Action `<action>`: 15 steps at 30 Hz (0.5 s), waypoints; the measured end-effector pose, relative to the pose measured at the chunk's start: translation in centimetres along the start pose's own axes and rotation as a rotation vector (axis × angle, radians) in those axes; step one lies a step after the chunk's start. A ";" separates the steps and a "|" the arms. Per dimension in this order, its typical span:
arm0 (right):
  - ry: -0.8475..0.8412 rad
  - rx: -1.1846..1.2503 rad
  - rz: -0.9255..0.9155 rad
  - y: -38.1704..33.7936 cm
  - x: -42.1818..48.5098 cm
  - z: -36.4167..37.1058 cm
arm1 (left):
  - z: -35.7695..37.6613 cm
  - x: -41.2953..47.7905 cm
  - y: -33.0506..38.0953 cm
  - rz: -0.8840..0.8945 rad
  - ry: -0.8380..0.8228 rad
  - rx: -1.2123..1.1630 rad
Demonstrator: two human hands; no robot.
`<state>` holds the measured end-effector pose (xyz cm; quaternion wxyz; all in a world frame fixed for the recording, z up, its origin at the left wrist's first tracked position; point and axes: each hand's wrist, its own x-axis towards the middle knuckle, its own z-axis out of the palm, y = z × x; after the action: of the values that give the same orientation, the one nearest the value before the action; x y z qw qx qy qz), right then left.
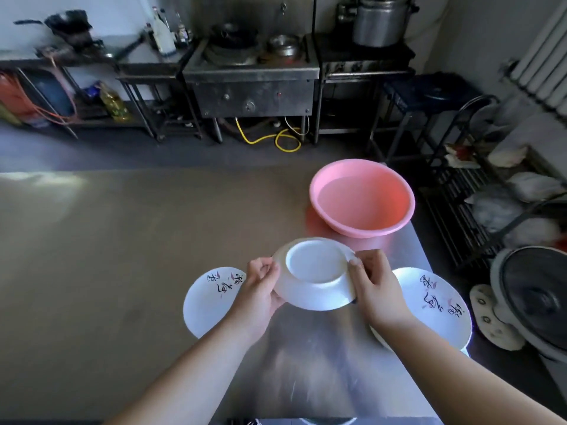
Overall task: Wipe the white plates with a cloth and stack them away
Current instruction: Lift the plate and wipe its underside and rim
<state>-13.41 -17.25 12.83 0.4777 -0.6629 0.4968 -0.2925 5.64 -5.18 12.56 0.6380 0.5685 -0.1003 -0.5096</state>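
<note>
Both hands hold the upturned plate [316,274] above the table [122,240]. The left hand [260,289] and right hand [377,286] have their fingers curled round opposite edges. The left painted plate [208,299] and right painted plate [435,305] lie beside them. Farther off stands a pink basin [362,197], with a stove [251,75] beyond.

Held plate's [316,265] top face is hidden; left hand [262,289] covers left plate's [207,305] edge, right hand [376,285] right plate's [435,305]

Upturned plate [316,265] plain white, left plate [205,308] and right plate [429,311] white with black script, basin [362,231] pink
</note>
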 end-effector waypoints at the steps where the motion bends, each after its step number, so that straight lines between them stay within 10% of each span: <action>1: -0.008 -0.012 -0.056 -0.4 -0.2 -0.6 | 0.7 -0.4 0.7 0.020 -0.001 -0.059; 8: 0.130 -0.455 -0.309 -2.2 0.7 -4.2 | 3.8 -3.4 4.5 0.099 -0.129 -0.083; 15: 0.148 -0.278 -0.660 -7.9 -0.7 -7.4 | 7.5 -7.9 4.4 0.174 -0.244 -0.071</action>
<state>-17.06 -18.70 22.95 0.2254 -0.8232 0.3244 -0.4077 -0.96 -4.58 22.23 0.6825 0.4688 -0.2080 -0.5207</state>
